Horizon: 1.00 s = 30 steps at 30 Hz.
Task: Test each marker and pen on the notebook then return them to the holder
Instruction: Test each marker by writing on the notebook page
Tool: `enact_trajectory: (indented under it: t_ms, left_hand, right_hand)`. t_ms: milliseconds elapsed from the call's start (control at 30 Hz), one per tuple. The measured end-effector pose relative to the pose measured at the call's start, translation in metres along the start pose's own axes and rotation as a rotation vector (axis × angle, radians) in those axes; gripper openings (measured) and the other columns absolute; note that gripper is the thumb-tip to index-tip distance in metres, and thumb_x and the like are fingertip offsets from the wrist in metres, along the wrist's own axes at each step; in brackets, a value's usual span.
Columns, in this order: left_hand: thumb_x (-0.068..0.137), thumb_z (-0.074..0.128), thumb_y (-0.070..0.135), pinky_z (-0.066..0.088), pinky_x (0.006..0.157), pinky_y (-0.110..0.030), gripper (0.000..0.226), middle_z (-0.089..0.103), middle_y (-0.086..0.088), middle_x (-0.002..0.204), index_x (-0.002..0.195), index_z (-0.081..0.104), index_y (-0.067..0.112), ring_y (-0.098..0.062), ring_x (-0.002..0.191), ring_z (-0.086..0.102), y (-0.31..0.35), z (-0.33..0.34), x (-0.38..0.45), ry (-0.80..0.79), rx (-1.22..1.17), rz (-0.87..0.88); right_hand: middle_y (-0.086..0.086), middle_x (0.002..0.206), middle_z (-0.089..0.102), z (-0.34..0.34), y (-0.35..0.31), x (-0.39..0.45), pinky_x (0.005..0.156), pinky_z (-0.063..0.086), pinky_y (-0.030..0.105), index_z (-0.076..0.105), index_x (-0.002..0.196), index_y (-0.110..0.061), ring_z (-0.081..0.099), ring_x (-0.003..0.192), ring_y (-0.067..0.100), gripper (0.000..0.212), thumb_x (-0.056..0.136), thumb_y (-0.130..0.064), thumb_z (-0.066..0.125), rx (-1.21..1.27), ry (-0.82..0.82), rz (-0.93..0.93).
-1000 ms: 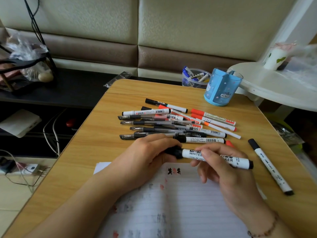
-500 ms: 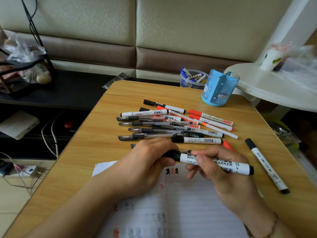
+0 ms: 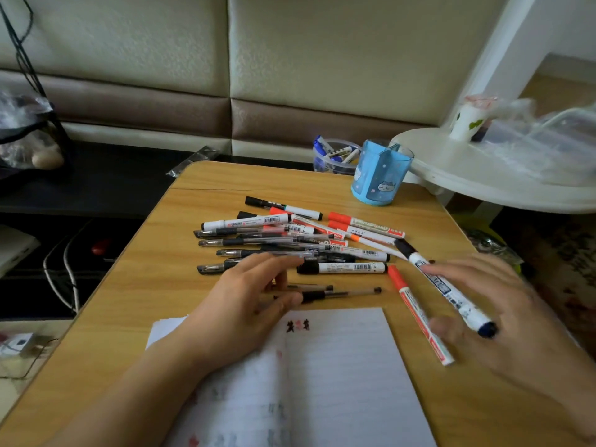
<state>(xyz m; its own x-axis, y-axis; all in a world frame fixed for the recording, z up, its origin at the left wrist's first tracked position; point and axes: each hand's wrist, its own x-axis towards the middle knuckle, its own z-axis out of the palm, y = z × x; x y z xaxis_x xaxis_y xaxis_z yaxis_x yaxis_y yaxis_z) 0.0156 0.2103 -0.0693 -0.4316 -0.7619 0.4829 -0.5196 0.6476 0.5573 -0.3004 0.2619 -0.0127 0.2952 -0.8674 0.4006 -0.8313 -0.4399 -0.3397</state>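
The table showed glossy wood-grain laminate. The notebook was matt lined paper. The holder looked like translucent blue plastic. The markers had smooth, shiny plastic barrels.

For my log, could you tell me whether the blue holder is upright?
Upright: the blue cat-print plastic holder stands on its base, opening upward.

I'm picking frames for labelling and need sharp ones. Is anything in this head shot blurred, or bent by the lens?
Head view: the right hand is smeared by motion, as is the white cup at the right edge; the left hand is softer but readable; barcodes on the marker pile stay legible; the notebook writing near the bottom is blurred; the wide lens bows the table edges.
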Motion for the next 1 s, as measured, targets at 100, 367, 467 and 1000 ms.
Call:
enact_trajectory:
  t_ms: [100, 367, 467, 1000]
  left_hand:
    - [0.09, 0.051, 0.046, 0.042, 0.076, -0.01, 0.044, 0.051, 0.023, 0.095, 0.128, 0.059, 0.025, 0.003, 0.088, 0.052, 0.0, 0.002, 0.0, 0.008, 0.008, 0.009]
    - [0.089, 0.051, 0.043, 0.042, 0.072, -0.012, 0.042, 0.054, 0.016, 0.089, 0.124, 0.062, 0.023, 0.0, 0.083, 0.054, 0.0, 0.002, 0.0, 0.019, -0.017, -0.008]
    - [0.089, 0.051, 0.043, 0.041, 0.07, -0.011, 0.04, 0.055, 0.016, 0.088, 0.123, 0.063, 0.024, 0.0, 0.081, 0.054, 0.0, 0.002, 0.0, 0.011, -0.018, -0.017]
    - [0.09, 0.059, 0.033, 0.046, 0.066, -0.015, 0.031, 0.054, 0.014, 0.09, 0.12, 0.065, 0.025, -0.002, 0.082, 0.054, -0.001, 0.003, -0.003, 0.019, -0.036, -0.039]
  right_hand:
    - [-0.017, 0.117, 0.057, 0.004, 0.026, -0.018, 0.094, 0.041, 0.028, 0.063, 0.123, -0.029, 0.049, 0.114, 0.01, 0.073, 0.077, -0.082, 0.041, -0.24, -0.12, 0.092]
    - [-0.018, 0.116, 0.049, 0.024, 0.03, -0.017, 0.09, 0.045, 0.035, 0.065, 0.113, -0.038, 0.046, 0.114, 0.01, 0.067, 0.076, -0.085, 0.035, -0.243, -0.073, 0.228]
    - [-0.018, 0.117, 0.042, 0.032, 0.023, -0.005, 0.09, 0.036, 0.025, 0.06, 0.116, -0.041, 0.039, 0.115, 0.006, 0.062, 0.072, -0.081, 0.047, -0.171, -0.063, 0.347]
    - [-0.013, 0.111, 0.051, 0.023, 0.041, 0.05, 0.089, 0.047, 0.036, 0.064, 0.114, -0.03, 0.052, 0.109, 0.016, 0.03, 0.086, -0.04, 0.065, -0.235, 0.015, 0.445]
